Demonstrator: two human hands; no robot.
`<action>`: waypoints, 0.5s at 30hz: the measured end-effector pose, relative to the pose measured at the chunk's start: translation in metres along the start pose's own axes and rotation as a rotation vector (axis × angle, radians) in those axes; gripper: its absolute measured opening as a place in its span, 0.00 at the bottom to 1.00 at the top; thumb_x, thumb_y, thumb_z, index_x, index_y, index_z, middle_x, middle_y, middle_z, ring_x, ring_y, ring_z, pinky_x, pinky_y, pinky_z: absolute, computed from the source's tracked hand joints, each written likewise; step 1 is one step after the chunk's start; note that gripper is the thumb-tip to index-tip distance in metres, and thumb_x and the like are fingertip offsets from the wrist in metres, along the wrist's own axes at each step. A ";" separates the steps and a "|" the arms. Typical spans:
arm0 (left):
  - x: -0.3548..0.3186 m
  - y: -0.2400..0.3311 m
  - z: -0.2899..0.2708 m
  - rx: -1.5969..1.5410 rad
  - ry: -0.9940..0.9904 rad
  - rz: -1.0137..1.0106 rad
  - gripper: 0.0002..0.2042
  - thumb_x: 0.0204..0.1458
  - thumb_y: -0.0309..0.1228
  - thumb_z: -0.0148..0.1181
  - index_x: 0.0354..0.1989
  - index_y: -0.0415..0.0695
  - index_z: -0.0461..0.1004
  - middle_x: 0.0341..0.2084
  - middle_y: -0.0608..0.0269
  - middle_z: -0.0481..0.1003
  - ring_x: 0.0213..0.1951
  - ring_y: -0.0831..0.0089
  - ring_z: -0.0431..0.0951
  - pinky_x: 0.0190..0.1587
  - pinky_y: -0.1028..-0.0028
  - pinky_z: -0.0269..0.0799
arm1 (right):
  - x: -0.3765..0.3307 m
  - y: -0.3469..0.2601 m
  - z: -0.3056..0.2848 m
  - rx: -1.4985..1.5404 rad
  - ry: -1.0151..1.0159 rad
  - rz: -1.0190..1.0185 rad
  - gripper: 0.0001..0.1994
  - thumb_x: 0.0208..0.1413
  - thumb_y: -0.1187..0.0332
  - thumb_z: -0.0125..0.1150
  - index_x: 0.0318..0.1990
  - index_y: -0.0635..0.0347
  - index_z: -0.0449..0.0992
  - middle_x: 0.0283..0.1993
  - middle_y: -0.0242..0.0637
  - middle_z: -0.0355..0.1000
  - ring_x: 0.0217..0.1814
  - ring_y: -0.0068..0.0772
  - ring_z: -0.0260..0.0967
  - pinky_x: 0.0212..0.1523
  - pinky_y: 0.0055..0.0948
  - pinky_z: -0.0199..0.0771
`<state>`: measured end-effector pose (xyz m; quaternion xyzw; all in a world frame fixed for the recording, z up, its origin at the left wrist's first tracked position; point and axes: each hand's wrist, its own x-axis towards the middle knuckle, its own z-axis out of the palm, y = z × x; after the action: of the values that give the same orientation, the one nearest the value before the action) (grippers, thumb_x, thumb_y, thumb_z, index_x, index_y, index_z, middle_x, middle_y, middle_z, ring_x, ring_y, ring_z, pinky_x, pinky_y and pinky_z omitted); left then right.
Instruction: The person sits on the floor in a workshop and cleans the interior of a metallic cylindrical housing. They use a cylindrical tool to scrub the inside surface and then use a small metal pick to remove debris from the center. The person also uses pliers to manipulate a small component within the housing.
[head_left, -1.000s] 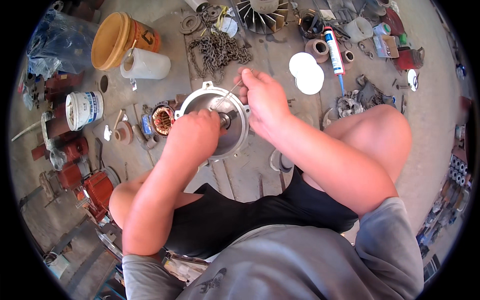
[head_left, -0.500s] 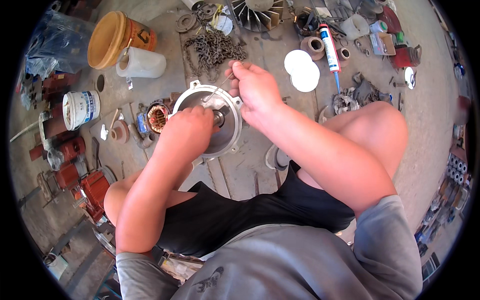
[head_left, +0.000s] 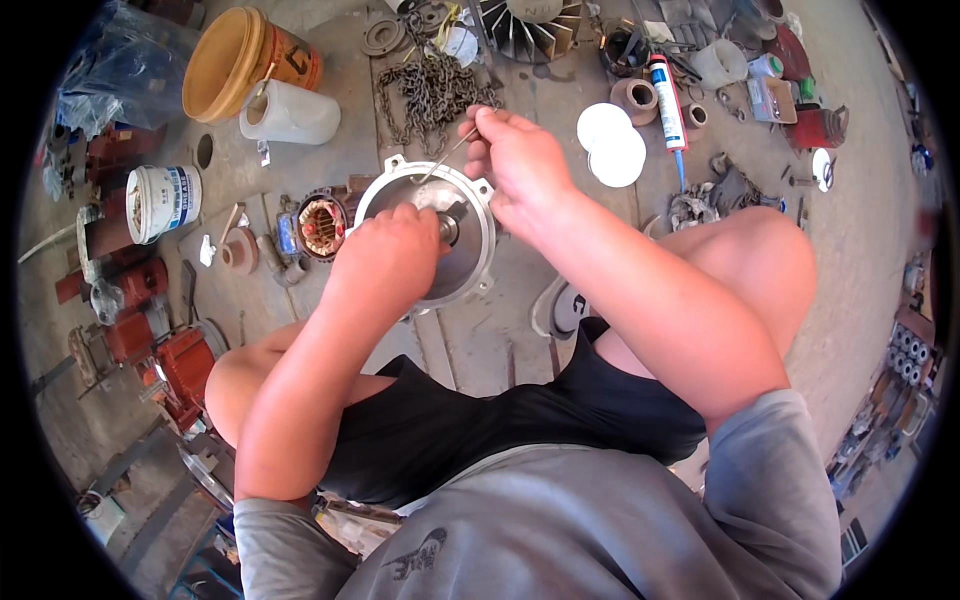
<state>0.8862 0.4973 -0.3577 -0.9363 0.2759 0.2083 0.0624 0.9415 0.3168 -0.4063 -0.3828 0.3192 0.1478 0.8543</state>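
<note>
A round grey metal motor end cover (head_left: 470, 265) with bolt lugs sits in front of me above the concrete floor. My left hand (head_left: 385, 260) grips its near side, fingers by the central bearing hub (head_left: 447, 228). My right hand (head_left: 515, 165) is above the cover's far right rim and pinches a thin metal rod (head_left: 445, 158) whose tip slants down into the cover's inside.
A copper-wound stator (head_left: 322, 225) lies left of the cover. A chain (head_left: 432, 95), an orange bucket (head_left: 235, 62), a white jug (head_left: 290, 112), a white tub (head_left: 160, 200), two white discs (head_left: 612, 145) and a sealant tube (head_left: 665, 100) are spread about. My bent knees (head_left: 760, 260) flank the work.
My right hand has lifted slightly and shifted right with the thin rod, its tip staying inside the cover. My left hand keeps its hold on the cover.
</note>
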 end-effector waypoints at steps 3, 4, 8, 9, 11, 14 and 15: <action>-0.008 0.008 0.002 -0.093 0.030 -0.091 0.17 0.67 0.44 0.67 0.44 0.40 0.75 0.40 0.52 0.80 0.44 0.53 0.86 0.45 0.57 0.84 | -0.011 -0.017 -0.004 -0.107 -0.066 -0.188 0.10 0.77 0.67 0.62 0.57 0.63 0.78 0.44 0.34 0.82 0.36 0.20 0.73 0.36 0.24 0.76; -0.011 0.009 0.003 -0.131 0.061 -0.108 0.17 0.66 0.43 0.69 0.44 0.40 0.75 0.40 0.52 0.80 0.44 0.53 0.86 0.45 0.57 0.84 | -0.015 -0.024 -0.008 -0.171 -0.109 -0.292 0.11 0.77 0.67 0.64 0.57 0.63 0.77 0.45 0.35 0.83 0.37 0.19 0.74 0.37 0.23 0.77; -0.020 0.013 -0.005 -0.336 0.109 -0.218 0.18 0.64 0.41 0.71 0.47 0.38 0.74 0.43 0.47 0.78 0.47 0.45 0.83 0.47 0.52 0.81 | -0.050 -0.046 -0.022 -0.439 -0.271 -0.489 0.14 0.74 0.69 0.67 0.61 0.64 0.76 0.48 0.37 0.85 0.42 0.20 0.79 0.41 0.22 0.78; -0.021 0.012 -0.001 -0.371 0.146 -0.209 0.18 0.63 0.39 0.72 0.49 0.39 0.75 0.43 0.47 0.78 0.47 0.45 0.83 0.48 0.52 0.81 | -0.059 -0.045 -0.028 -0.459 -0.284 -0.495 0.11 0.70 0.72 0.70 0.56 0.62 0.80 0.49 0.36 0.86 0.44 0.20 0.82 0.43 0.24 0.81; -0.022 0.010 0.005 -0.438 0.221 -0.192 0.19 0.60 0.37 0.74 0.51 0.39 0.75 0.43 0.48 0.78 0.48 0.45 0.82 0.49 0.52 0.80 | -0.060 -0.033 -0.054 -0.653 -0.385 -0.692 0.09 0.66 0.75 0.73 0.52 0.60 0.84 0.49 0.35 0.86 0.45 0.22 0.83 0.44 0.27 0.83; -0.023 0.006 0.021 -0.473 0.317 -0.143 0.21 0.57 0.34 0.75 0.55 0.40 0.76 0.44 0.49 0.78 0.48 0.45 0.82 0.50 0.52 0.79 | -0.068 -0.033 -0.057 -0.934 -0.559 -0.892 0.08 0.60 0.77 0.77 0.45 0.57 0.88 0.48 0.34 0.85 0.44 0.29 0.85 0.44 0.31 0.86; -0.024 0.006 0.024 -0.498 0.343 -0.147 0.21 0.56 0.32 0.76 0.55 0.40 0.76 0.45 0.49 0.78 0.48 0.45 0.81 0.51 0.52 0.79 | -0.071 -0.034 -0.054 -1.025 -0.620 -0.946 0.08 0.57 0.77 0.79 0.43 0.56 0.89 0.47 0.34 0.85 0.43 0.31 0.85 0.44 0.33 0.86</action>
<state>0.8562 0.5093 -0.3689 -0.9616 0.1545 0.1033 -0.2017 0.8818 0.2534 -0.3673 -0.7683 -0.2420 -0.0036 0.5925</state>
